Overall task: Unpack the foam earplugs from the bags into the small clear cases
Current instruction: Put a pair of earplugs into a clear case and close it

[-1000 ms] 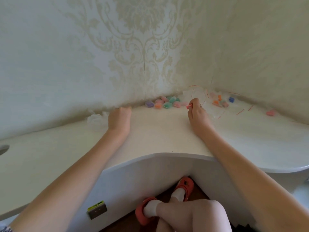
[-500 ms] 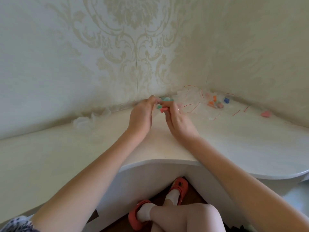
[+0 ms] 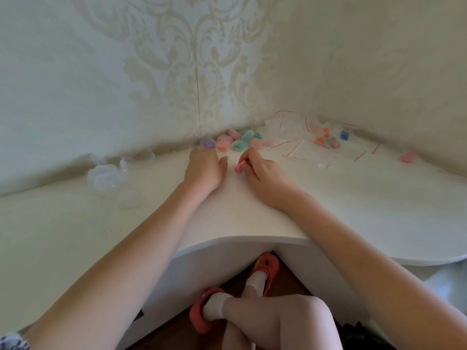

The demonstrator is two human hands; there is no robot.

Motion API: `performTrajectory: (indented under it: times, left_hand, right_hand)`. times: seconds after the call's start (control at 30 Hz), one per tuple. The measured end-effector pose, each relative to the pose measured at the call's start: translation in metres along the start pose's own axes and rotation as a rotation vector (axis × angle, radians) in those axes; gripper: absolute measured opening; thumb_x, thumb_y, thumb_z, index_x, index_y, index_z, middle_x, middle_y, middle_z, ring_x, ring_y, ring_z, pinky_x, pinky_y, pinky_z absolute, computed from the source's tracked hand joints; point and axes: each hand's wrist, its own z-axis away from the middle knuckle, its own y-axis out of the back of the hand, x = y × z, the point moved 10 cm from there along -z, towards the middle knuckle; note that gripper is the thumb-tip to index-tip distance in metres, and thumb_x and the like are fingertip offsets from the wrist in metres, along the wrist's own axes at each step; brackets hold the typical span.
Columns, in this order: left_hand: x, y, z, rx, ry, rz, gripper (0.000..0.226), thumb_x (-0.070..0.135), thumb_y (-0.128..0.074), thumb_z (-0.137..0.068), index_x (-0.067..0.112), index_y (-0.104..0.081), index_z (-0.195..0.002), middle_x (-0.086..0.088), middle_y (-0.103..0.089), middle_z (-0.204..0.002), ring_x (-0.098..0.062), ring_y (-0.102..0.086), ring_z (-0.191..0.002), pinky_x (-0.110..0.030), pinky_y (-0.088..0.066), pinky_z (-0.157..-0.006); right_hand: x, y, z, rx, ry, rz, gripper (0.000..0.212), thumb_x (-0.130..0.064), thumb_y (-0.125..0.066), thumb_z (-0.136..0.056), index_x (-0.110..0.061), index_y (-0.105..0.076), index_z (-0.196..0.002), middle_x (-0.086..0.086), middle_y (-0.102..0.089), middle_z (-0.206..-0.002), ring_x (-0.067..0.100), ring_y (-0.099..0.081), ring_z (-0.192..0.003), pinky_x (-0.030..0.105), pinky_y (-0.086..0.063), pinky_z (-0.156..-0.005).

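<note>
Hands both down on white counter (image 3: 252, 218), near the back corner. Left hand (image 3: 204, 169) lies palm-down, fingers fairly straight, fingertips reaching just short of a purple filled case (image 3: 207, 142); holds nothing that shows. Right hand (image 3: 261, 170) has fingers curled, pinching a pink-red foam earplug (image 3: 239, 166) whose tip pokes out toward the left hand; earplug sits just above or on the counter, cannot tell which. Small gap between the two hands.

Filled cases (image 3: 237, 140) clustered against the wall behind both hands: purple, orange, pink, teal, green colours inside, packed touching each other. Right of that cluster, clear zip bags (image 3: 293, 130) with red seal strips piled in the corner, some flat on the counter and spread toward the right. Among the bags, loose orange earplugs (image 3: 322, 138) and a blue piece (image 3: 344, 135); blurry, cannot tell if cased. One pink case (image 3: 407, 157) sits alone well off to the right near the wall.

Empty clear cases (image 3: 106, 174) lie left of the left hand, near the wall, hard to count as they blend with the counter.

Below the counter edge: bare knees (image 3: 285, 317), white socks, orange clogs (image 3: 267, 267) on a dark floor. Patterned wallpaper (image 3: 202, 59) behind.
</note>
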Motion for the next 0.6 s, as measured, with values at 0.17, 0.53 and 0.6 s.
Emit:
performTrajectory:
  times: [0.17, 0.53, 0.6]
  left_hand:
    - [0.01, 0.008, 0.006, 0.045, 0.008, 0.392, 0.016, 0.02, -0.053, -0.089, 0.011, -0.061, -0.078, -0.001, -0.058, -0.072, -0.022, -0.056, -0.074, -0.02, -0.033, -0.055]
    - [0.031, -0.022, 0.017, -0.308, 0.321, 1.502, 0.024, 0.02, -0.047, -0.099, 0.008, -0.056, -0.117, -0.005, -0.064, -0.078, -0.011, -0.066, -0.055, -0.025, -0.056, -0.056]
    - [0.035, -0.022, 0.019, -0.343, 0.306, 1.543, 0.024, 0.014, -0.048, -0.098, 0.007, -0.054, -0.12, -0.006, -0.067, -0.081, -0.011, -0.069, -0.06, -0.024, -0.056, -0.057]
  right_hand:
    - [0.001, 0.001, -0.001, 0.037, 0.013, -0.025, 0.013, -0.014, -0.04, -0.099, -0.004, -0.046, -0.106, 0.014, -0.065, -0.107, 0.035, -0.058, -0.099, 0.043, -0.043, -0.083]
    - [-0.009, 0.025, 0.0, 0.282, 0.154, 0.075, 0.023, -0.012, -0.048, -0.09, -0.007, -0.069, -0.099, 0.009, -0.064, -0.099, 0.029, -0.054, -0.097, 0.021, -0.034, -0.084]
    - [-0.008, 0.031, 0.001, 0.317, 0.144, 0.044, 0.018, -0.013, -0.053, -0.09, -0.009, -0.068, -0.099, 0.006, -0.062, -0.096, 0.022, -0.055, -0.089, 0.022, -0.039, -0.079]
